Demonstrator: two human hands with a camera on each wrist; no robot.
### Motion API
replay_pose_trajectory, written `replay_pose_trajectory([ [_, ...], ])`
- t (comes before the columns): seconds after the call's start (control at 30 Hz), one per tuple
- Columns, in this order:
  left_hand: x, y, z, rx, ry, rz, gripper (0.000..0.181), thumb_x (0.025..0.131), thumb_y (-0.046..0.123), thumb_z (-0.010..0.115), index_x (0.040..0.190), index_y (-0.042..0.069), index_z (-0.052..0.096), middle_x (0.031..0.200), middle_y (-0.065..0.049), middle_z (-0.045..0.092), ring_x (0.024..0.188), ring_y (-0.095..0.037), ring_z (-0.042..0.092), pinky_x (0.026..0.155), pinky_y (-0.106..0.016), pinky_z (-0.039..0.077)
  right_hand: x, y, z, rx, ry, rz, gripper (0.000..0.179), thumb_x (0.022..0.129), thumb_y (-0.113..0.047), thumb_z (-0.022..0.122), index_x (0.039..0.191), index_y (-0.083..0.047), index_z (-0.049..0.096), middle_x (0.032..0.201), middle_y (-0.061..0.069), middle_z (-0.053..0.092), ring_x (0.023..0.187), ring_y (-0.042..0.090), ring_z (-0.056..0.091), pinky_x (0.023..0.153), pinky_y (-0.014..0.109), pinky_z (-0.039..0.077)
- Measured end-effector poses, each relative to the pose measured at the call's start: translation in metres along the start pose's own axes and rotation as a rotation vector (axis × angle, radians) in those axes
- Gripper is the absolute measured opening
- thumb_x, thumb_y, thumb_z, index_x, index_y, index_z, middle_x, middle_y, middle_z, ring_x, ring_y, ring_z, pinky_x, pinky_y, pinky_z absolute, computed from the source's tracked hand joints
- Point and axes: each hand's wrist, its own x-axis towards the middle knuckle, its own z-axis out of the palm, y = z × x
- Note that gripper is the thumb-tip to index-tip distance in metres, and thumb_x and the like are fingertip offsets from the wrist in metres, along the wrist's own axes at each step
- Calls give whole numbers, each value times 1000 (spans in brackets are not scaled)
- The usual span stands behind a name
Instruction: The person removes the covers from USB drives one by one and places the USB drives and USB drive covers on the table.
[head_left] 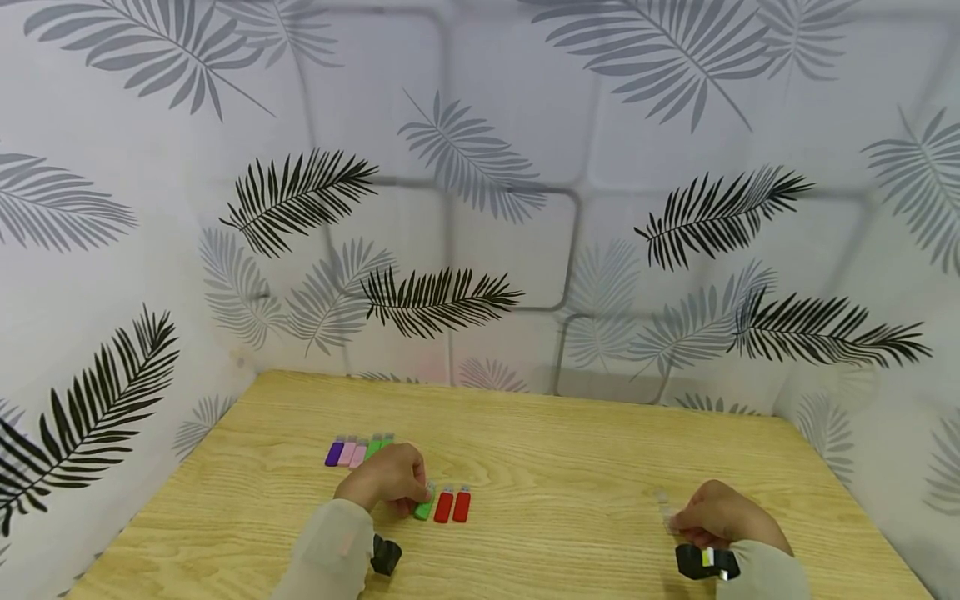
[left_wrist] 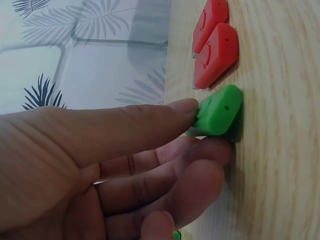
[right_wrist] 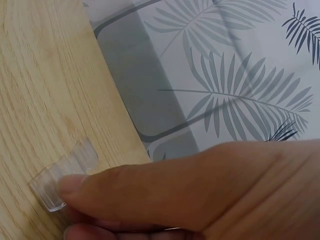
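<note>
My left hand (head_left: 388, 478) pinches a green USB stick (left_wrist: 221, 112) between thumb and fingers, close against the tabletop. Two red USB sticks (head_left: 453, 505) lie side by side just right of it. On the right side of the table, my right hand (head_left: 726, 513) pinches a small clear plastic piece (right_wrist: 49, 186) with the thumb on top; the fingers below are partly hidden. Another clear piece (right_wrist: 85, 154) stands in line beyond it, close to the first.
Left of and behind the left hand lies a row of USB sticks: one purple (head_left: 334, 453), two pink (head_left: 352, 454) and two green (head_left: 374, 449), partly covered by the hand. The wooden table (head_left: 555, 467) meets a leaf-patterned wall covering (head_left: 510, 242) at its back edge.
</note>
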Motion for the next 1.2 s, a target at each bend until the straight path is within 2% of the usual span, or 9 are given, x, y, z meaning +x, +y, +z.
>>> replay_pose_trajectory([
  [0.3, 1, -2, 0, 29, 33, 7, 19, 82, 8, 76, 73, 6, 59, 63, -6, 63, 51, -19, 62, 52, -30, 50, 0, -1, 0, 19, -14, -18, 28, 86, -5, 68, 60, -7, 58, 52, -2, 52, 44, 5, 41, 45, 18, 35],
  [0.47, 1, -3, -5, 130, 181, -2, 16, 86, 14, 72, 78, 8, 58, 64, -3, 60, 54, -16, 54, 53, -31, 43, 0, -4, 1, 1, 32, 14, 27, 84, -3, 68, 59, -8, 57, 52, -1, 53, 45, 6, 44, 45, 18, 37],
  [0.57, 1, -5, -11, 192, 269, -46, 17, 87, 19, 71, 87, 7, 60, 72, -3, 60, 60, -18, 52, 57, -33, 42, -1, -5, 2, -16, 65, 31, 26, 82, -3, 69, 59, -7, 57, 52, 0, 53, 45, 6, 44, 45, 18, 37],
  [0.67, 0, -8, -15, 240, 319, -97, 23, 87, 22, 71, 99, 5, 60, 83, -6, 61, 67, -21, 53, 60, -38, 44, -1, -7, 2, -11, 64, 25, 26, 81, -2, 68, 58, -6, 57, 51, 0, 52, 44, 7, 44, 45, 19, 37],
  [0.8, 1, -11, -17, 269, 364, -135, 32, 88, 21, 71, 110, 1, 60, 93, -12, 66, 66, -22, 56, 57, -39, 46, -1, -9, 3, 22, 40, 13, 29, 82, 0, 65, 57, -8, 53, 50, 0, 50, 44, 7, 41, 44, 19, 35],
  [0.87, 2, -13, -17, 287, 373, -137, 35, 88, 21, 71, 115, 0, 61, 97, -14, 66, 69, -25, 58, 56, -40, 47, -1, -9, 3, 33, 22, 2, 31, 84, 0, 63, 57, -10, 50, 50, -1, 48, 44, 7, 39, 44, 19, 34],
  [0.97, 4, -14, -16, 329, 369, -138, 38, 88, 20, 71, 120, 1, 63, 107, -19, 65, 83, -34, 62, 62, -46, 50, -1, -10, 3, 49, -4, -23, 34, 85, 1, 60, 57, -12, 47, 51, -1, 46, 44, 6, 38, 44, 19, 33],
  [1.1, 5, -14, -13, 372, 339, -148, 40, 89, 22, 69, 122, 0, 63, 112, -24, 61, 101, -42, 58, 72, -54, 49, -1, -11, 2, 59, -36, -47, 37, 86, 1, 58, 56, -15, 42, 52, -2, 42, 45, 6, 35, 45, 20, 32],
  [1.2, 5, -14, -10, 365, 321, -163, 43, 90, 23, 67, 125, -1, 62, 113, -25, 59, 103, -42, 56, 75, -55, 47, -1, -12, 1, 52, -47, -52, 39, 87, 1, 57, 56, -15, 41, 52, -2, 41, 45, 6, 33, 46, 21, 33],
])
